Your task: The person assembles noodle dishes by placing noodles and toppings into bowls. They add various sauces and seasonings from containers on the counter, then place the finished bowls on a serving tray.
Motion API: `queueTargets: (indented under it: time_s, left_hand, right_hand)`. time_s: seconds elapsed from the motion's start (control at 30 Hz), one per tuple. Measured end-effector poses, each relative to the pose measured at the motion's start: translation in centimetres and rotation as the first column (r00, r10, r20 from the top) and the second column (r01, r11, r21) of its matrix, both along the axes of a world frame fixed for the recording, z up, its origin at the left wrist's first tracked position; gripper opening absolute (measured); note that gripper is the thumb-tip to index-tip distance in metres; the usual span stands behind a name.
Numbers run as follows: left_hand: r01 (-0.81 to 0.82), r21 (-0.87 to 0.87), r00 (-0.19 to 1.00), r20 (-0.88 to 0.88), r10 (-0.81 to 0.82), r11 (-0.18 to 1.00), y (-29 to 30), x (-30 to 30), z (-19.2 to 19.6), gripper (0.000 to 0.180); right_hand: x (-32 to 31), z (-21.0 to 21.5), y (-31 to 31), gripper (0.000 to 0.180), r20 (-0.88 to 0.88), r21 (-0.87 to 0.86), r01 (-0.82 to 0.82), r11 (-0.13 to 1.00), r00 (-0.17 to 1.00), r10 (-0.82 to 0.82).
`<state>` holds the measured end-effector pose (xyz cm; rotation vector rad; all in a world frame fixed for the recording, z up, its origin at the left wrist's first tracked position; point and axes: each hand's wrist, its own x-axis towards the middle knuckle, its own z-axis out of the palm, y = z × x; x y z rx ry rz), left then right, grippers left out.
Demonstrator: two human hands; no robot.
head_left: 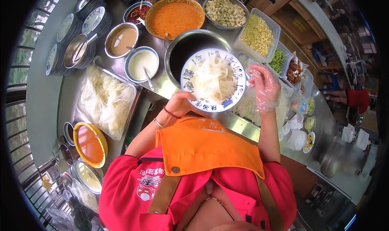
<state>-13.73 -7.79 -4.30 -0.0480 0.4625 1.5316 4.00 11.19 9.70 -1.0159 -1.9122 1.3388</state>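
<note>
My left hand (180, 103) is closed on the near left rim of a white plate (239, 91) with blue patterns. Wide white noodles (214, 79) lie heaped in the middle of this plate. Behind it, partly covered, stands a large steel pot (172, 61) of dark liquid. My right hand (265, 87), in a clear plastic glove, hovers just beside the plate's right rim. Its fingers are curled in together, and whether anything is inside them is hidden. Below the right hand, a tray of white noodles (249, 107) sits on the counter.
Bowls of orange sauce (174, 18), brown sauce (121, 40) and white sauce (142, 63) stand around the pot. Tubs of bean sprouts (259, 34) and greens (278, 61) line the right. Bagged noodles (105, 99) and stacked plates (95, 22) are at left.
</note>
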Motion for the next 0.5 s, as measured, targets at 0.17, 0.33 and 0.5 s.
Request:
queueTargets:
  time_s: [0.17, 0.33, 0.5]
  left_hand:
    - [-0.273, -0.009, 0.962, -0.012, 0.273, 0.962, -7.3, -5.2, 0.3, 0.065]
    - [-0.496, -0.133, 0.866, -0.15, 0.477, 0.858, -13.7, -10.0, -0.2, 0.065]
    - [-0.557, -0.149, 0.829, -0.156, 0.537, 0.817, -16.1, -12.1, -0.3, 0.067]
  right_hand:
    - [-0.4, -7.5, -1.4, 0.04, 0.658, 0.496, -0.521, 0.695, 0.748, 0.091]
    - [-4.6, -13.6, -8.5, 0.058, 0.723, 0.417, -0.773, 0.478, 0.601, 0.34]
    - [-8.5, -14.9, -8.7, 0.028, 0.539, 0.666, -0.621, 0.414, 0.784, 0.308]
